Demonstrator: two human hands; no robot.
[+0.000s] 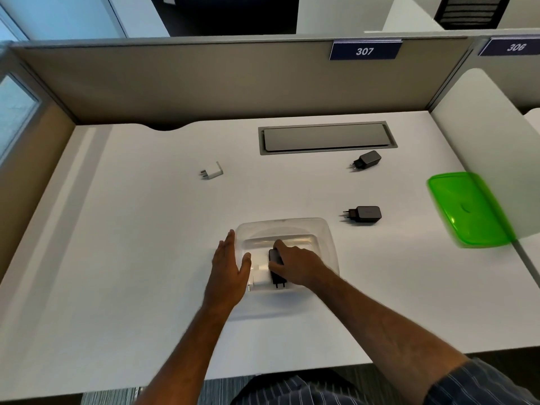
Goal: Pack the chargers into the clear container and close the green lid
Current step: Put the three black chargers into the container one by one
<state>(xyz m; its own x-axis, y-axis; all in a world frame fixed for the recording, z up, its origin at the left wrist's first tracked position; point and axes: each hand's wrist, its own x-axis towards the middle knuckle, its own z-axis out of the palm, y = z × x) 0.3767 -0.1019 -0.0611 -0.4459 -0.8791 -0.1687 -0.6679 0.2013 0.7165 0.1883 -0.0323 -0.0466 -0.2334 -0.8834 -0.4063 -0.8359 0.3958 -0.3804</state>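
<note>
The clear container (323, 238) stands on the white desk in front of me. My right hand (295, 266) reaches into it and grips a black charger (276, 268) with its prongs pointing toward me. A white charger (261, 274) lies beside it inside the container. My left hand (230, 267) rests flat against the container's left wall, fingers straight. On the desk lie a white charger (212, 171) at the far left, a black charger (367, 160) at the far right and another black charger (363, 214) right of the container. The green lid (467, 211) lies at the right edge.
A grey cable hatch (325, 137) is set into the desk behind the container. Beige partition walls (204, 83) close off the back and left. A white divider panel (479, 118) stands at the right, behind the lid.
</note>
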